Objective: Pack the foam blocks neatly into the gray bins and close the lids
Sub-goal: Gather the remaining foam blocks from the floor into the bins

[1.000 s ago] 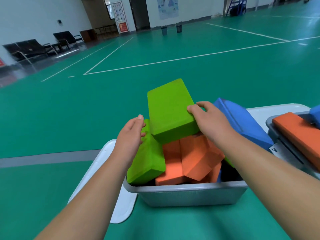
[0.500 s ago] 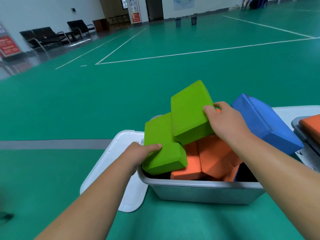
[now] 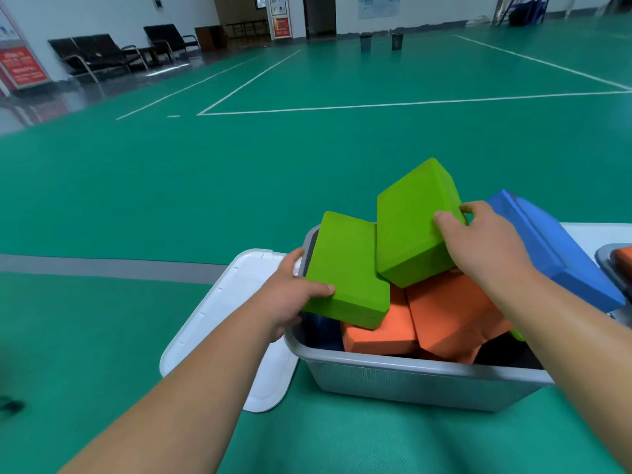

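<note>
A gray bin [image 3: 410, 378] stands on the green floor in front of me, piled with orange foam blocks [image 3: 451, 313]. My left hand [image 3: 290, 295] grips the near left edge of a green block [image 3: 349, 268] that lies tilted over the bin's left side. My right hand [image 3: 485, 241] holds a second green block [image 3: 413, 220] by its right edge, raised and tilted above the orange ones. A blue block [image 3: 554, 248] leans at the bin's right side, behind my right wrist.
A white lid [image 3: 219, 323] lies flat on the floor left of the bin. Another white lid [image 3: 595, 234] and the corner of a second gray bin [image 3: 607, 258] holding an orange block sit at the right edge. Black chairs [image 3: 102, 53] line the far wall.
My left hand went from touching the lower green block's side to gripping its near edge and tilting it flatter. The right hand's green block turned more upright. The camera view shifted left.
</note>
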Demonstrator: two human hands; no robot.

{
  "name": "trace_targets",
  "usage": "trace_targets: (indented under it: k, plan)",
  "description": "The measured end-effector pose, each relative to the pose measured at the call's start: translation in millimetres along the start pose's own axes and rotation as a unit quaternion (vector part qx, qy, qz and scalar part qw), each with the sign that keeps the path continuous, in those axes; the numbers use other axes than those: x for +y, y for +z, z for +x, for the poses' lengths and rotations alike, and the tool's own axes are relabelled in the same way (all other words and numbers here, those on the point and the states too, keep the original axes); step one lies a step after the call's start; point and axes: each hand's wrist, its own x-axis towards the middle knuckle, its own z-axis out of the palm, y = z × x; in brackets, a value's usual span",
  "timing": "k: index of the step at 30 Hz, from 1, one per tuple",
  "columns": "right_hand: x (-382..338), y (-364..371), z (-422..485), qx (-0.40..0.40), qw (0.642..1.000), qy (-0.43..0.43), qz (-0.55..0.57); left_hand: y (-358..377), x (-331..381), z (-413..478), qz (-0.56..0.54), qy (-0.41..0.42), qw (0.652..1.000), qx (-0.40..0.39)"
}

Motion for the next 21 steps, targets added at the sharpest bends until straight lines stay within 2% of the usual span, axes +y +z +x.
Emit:
trace_targets:
  k: [5,7,12,14,21]
  plan:
    - [-4,7,-5,-0.012,0.999,0.030,0.042,-11,-9,26,-0.209,-0.035,0.976,0.050]
    - [-6,14,-10,-0.024,0.997,0.030,0.069,-9,-9,31,-0.253,-0.033,0.965,0.054]
    - [-6,36,-14,-0.041,0.985,0.058,0.157,3,-15,41,-0.221,-0.074,0.972,0.038]
    - [-6,41,-13,-0.045,0.982,0.068,0.172,5,-14,47,-0.248,-0.081,0.965,0.027]
    - [-3,50,-6,-0.043,0.968,0.079,0.234,2,4,78,-0.236,-0.019,0.965,0.113]
